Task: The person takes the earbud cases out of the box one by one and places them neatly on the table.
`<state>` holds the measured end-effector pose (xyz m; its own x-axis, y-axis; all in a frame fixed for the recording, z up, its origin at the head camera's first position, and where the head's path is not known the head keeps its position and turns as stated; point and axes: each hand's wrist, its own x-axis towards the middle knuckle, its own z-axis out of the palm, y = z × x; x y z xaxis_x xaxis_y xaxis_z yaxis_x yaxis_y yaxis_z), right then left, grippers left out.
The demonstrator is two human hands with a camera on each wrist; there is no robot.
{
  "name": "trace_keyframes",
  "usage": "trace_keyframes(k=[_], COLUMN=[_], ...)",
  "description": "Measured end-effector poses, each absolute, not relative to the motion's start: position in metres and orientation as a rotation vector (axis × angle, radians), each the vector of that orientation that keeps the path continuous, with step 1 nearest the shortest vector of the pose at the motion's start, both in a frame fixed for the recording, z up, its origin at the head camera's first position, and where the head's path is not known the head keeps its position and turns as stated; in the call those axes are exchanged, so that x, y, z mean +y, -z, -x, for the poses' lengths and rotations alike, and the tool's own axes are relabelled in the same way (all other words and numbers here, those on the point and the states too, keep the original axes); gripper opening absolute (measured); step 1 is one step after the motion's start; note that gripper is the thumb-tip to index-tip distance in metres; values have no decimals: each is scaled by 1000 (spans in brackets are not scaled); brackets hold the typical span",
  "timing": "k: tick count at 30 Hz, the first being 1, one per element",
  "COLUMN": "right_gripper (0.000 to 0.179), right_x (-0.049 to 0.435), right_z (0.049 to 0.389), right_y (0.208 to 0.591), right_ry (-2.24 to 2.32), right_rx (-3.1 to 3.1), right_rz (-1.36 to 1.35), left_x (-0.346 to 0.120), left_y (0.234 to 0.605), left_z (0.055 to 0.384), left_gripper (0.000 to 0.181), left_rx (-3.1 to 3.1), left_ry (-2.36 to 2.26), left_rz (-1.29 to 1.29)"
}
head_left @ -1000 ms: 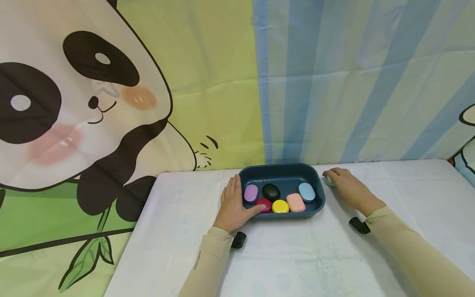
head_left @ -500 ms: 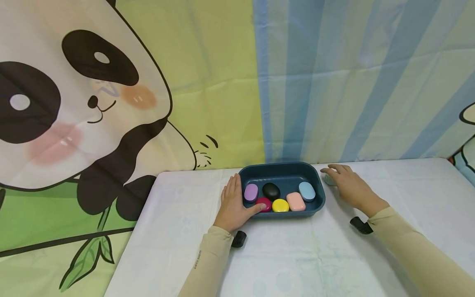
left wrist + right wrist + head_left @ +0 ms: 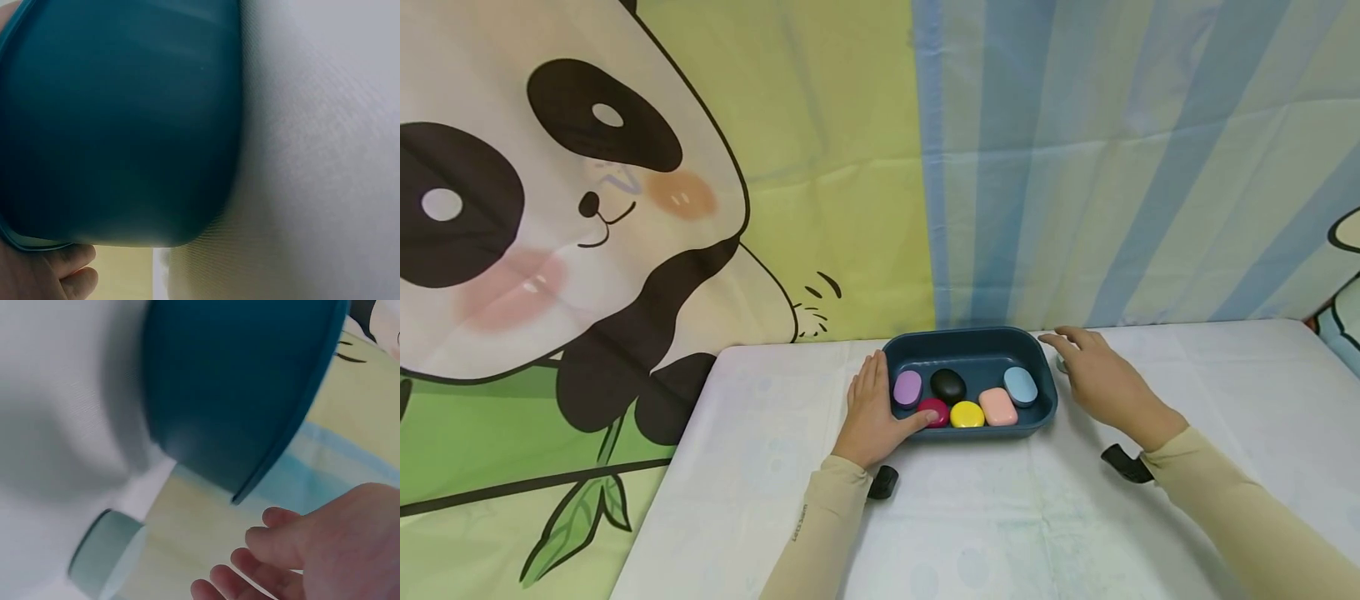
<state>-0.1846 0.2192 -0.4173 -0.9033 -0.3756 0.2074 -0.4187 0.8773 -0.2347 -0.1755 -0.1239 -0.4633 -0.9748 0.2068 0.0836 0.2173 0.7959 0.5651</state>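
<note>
A dark blue tray [image 3: 966, 337] stands near the table's back edge. In it lie smooth rounded pieces: a purple oval [image 3: 907, 389], a black one [image 3: 948, 386], a crimson one [image 3: 934, 412], a yellow one [image 3: 967, 415], a pink one [image 3: 998, 407] and a light blue one [image 3: 1020, 387]. My left hand [image 3: 874, 417] rests straight fingers along the tray's left side, thumb over its front rim. My right hand [image 3: 1105, 385] hovers beside the right end, fingers loosely bent and holding nothing. Below it a pale green piece [image 3: 106, 553] sits on the table, mostly hidden in the head view.
White cloth covers the table [image 3: 970, 517]. Right behind its back edge hangs a printed curtain [image 3: 850, 167] with a panda and blue stripes. A black wrist-camera mount [image 3: 883, 482] sits by my left wrist, another mount [image 3: 1126, 463] by the right.
My right hand has let go of the pale green piece, risen a little and shifted left toward the tray. The green piece stays on the table. My left hand and the tray have not moved.
</note>
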Motion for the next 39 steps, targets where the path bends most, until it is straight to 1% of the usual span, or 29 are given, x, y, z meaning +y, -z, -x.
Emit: trace_keyframes(k=[4,15,33,36,39], right_gripper=[48,52,60,60,55], right_x=[209,184,163,162,162], right_z=[179,173,181,183,184], right_y=[410,402,417,419,421], right_ry=[-445,-437,-314,-286,-272], right_rx=[-2856,-2839,-2896,-2889,-2881], right_rz=[-653,-741,-844,-866,-873], left_x=[-124,-124,-124,-124,-124], left_y=[464,464,463,462,462], left_z=[176,177,176,176,176], left_gripper=[125,125,125,124,125], left_rx=[-2971,-2989,-2998,-2996,-2999], left_ry=[933,907,920,930,929], left_rz=[339,325,322,322,325])
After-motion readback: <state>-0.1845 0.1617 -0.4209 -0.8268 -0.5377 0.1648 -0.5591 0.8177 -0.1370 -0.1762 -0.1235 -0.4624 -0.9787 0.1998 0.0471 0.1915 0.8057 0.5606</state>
